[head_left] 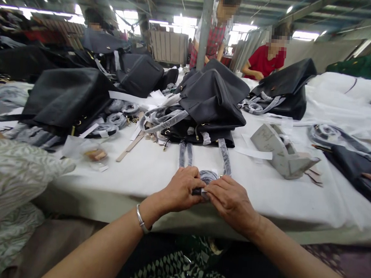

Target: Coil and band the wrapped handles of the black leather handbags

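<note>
L hand (185,189) & R hand (230,198) both pinch the near side of a grey coiled strap in clear plastic (208,176), by the white-covered bench's (139,180) front edge. Big black leather bag (211,98) sits behind, hiding part of the far edge; boxy grey tape dispenser (271,150) to R, clear plastic bag w/ brown bits (92,152) nr front edge, L.

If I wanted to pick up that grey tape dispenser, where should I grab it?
Likely best around the broad left part of the grey tape dispenser, coming from above with the right hand, the nearer one. Flat outer faces there suit a firm grip; the right end tapers to a nose, leaving less to hold.
</note>
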`<state>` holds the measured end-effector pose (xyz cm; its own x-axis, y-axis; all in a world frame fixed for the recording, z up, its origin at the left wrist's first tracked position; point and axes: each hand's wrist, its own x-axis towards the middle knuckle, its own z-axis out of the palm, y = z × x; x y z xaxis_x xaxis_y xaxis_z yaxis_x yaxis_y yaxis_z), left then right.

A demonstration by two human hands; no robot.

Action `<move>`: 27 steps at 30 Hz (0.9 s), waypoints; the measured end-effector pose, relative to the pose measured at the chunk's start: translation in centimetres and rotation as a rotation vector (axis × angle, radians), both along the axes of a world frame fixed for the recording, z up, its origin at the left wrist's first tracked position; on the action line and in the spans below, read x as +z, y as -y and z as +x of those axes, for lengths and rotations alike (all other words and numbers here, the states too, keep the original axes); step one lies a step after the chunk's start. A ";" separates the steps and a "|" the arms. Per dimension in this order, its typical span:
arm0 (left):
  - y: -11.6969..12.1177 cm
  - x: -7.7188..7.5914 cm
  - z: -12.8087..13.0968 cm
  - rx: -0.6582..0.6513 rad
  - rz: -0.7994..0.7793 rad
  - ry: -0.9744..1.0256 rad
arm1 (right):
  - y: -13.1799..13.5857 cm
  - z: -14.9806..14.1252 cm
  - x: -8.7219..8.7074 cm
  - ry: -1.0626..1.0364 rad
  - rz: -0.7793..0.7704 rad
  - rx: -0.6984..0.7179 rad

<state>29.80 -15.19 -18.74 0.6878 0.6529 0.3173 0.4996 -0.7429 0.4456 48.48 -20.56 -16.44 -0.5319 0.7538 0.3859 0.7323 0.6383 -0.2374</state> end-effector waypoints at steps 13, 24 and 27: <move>1.1 -0.3 -0.2 0.030 0.157 -0.066 | -5.2 0.3 1.9 -0.350 -0.678 -0.332; 0.5 -0.3 -0.1 0.028 -0.009 0.017 | -5.1 -0.2 1.2 -0.449 -0.647 -0.392; 0.8 -0.3 0.0 0.033 0.009 0.017 | -5.2 -0.3 1.0 -0.469 -0.644 -0.412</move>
